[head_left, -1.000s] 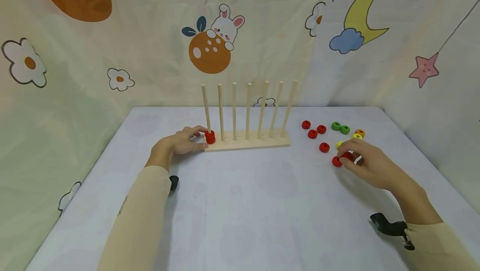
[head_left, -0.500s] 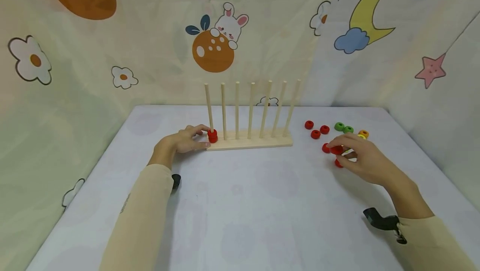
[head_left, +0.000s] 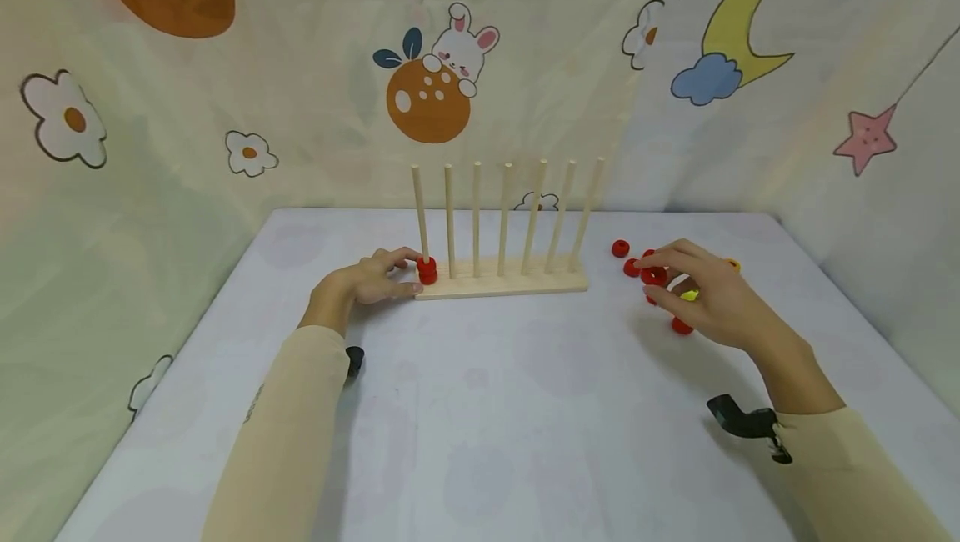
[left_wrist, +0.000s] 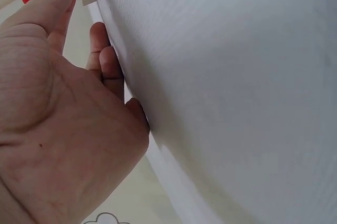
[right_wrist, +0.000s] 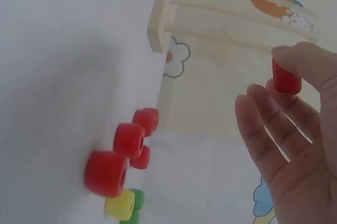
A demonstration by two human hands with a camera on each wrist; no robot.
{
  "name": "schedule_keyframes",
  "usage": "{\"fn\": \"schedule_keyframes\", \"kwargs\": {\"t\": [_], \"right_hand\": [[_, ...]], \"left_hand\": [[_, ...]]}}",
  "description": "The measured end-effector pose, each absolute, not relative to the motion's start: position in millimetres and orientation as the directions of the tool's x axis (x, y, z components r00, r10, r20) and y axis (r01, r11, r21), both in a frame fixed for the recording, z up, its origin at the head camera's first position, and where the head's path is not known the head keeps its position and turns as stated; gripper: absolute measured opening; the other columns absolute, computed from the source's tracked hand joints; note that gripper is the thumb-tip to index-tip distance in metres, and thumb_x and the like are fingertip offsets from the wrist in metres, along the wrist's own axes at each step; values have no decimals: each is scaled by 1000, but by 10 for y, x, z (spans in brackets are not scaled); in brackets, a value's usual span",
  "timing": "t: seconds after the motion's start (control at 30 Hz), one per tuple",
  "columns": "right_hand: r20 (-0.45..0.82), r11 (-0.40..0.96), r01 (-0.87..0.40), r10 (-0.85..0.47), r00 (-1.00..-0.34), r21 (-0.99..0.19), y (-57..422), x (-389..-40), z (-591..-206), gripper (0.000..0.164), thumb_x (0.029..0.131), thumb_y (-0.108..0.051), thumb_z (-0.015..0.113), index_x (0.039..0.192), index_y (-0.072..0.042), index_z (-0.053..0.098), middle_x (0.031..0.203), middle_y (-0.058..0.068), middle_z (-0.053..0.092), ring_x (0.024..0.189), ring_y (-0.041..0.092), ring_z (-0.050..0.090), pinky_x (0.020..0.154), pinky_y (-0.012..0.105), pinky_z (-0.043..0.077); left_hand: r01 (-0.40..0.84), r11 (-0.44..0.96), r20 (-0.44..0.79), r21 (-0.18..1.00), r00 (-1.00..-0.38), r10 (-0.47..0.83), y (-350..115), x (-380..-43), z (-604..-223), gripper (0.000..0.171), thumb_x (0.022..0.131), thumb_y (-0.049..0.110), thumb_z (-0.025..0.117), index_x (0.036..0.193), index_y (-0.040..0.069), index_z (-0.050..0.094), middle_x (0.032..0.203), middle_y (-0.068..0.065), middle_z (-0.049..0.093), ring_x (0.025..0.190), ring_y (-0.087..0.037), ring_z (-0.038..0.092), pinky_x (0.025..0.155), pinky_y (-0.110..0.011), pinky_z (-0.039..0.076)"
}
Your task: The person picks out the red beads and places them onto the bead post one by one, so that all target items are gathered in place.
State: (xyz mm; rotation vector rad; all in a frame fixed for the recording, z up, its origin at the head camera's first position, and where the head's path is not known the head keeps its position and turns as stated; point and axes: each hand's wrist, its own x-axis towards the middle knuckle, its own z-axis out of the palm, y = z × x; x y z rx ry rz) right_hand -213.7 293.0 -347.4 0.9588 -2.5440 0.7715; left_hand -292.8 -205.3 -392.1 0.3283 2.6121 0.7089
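Observation:
A wooden peg rack (head_left: 510, 284) with several upright pegs stands near the back of the table. Two red beads (head_left: 427, 273) are stacked on its leftmost peg. My left hand (head_left: 366, 279) holds the rack's left end, thumb at the front corner and index finger beside the beads. On the right, my right hand (head_left: 705, 288) pinches a red bead (right_wrist: 286, 80) between thumb and index finger, raised above the table. In the right wrist view its other fingers extend away from the bead. Loose red beads (right_wrist: 107, 173) lie below the right hand, partly hidden by it in the head view.
A yellow bead (right_wrist: 120, 205) and green beads (right_wrist: 138, 199) lie among the loose ones at the right. An orange bead (head_left: 734, 265) shows just behind the right hand. The white tabletop (head_left: 480, 425) meets a patterned cloth backdrop (head_left: 322, 108) at its far edge.
My right hand has lifted the red bead from the loose group and carried it left and toward the back. The left hand keeps its place at the rack; the view shifts slightly.

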Motion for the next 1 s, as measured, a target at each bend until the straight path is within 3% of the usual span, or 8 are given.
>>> {"fn": "schedule_keyframes", "kwargs": {"t": [0.2,0.53,0.8,1.0], "right_hand": [[448,614,-676,-510,-734,-408,2818,-2156,-3436,40,88,-2,79,123,-20,71,111,-10,62,91,2,59,75,17,54],[437,582,-663,-499,-748,-470,2606,-2176,-3443,40,89,-5,79,125,-19,67,107,-7,64,88,10,61,74,23,57],[487,546,-728,-542,-685,-415,2451,-2283,-3473,40,86,-2,81,121,-16,69,110,-4,64,83,9,62,67,23,55],[515,497,-744,-537,-668,-446,2303,-2358,-3462,37,88,-2,80,121,-16,70,111,-4,65,84,9,63,65,24,55]], "left_hand": [[119,846,-331,520,-885,328,-2041,-2946,-3946,61,97,54,64,150,40,39,156,-8,36,146,-42,28,111,-72,27],[126,848,-331,514,-883,332,-2018,-2949,-3920,62,97,55,62,151,38,38,156,-9,36,146,-43,27,110,-72,28],[96,851,-349,516,-884,311,-1994,-2943,-3907,62,96,53,64,151,40,38,156,-7,35,145,-40,28,111,-71,28],[108,849,-345,517,-882,322,-2017,-2944,-3915,62,97,55,62,152,38,37,157,-10,35,145,-43,27,110,-72,27]]}}
